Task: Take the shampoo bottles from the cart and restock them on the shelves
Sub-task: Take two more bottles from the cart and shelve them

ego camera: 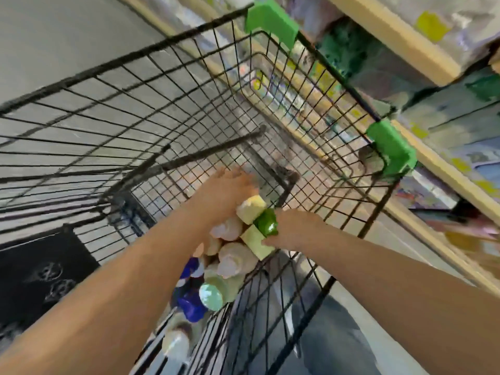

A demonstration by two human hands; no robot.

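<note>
Fingers point(266, 240) around green-capped bottle point(261, 234)

Both hands down in wire cart point(189, 109): right hand point(293, 230) grips green-capped bottle point(259, 234), left hand point(224, 196) on bottle pile point(230, 263).

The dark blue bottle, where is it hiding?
In the head view, the dark blue bottle lies low in the cart, beside the pale green cap and just right of the left forearm.
</note>
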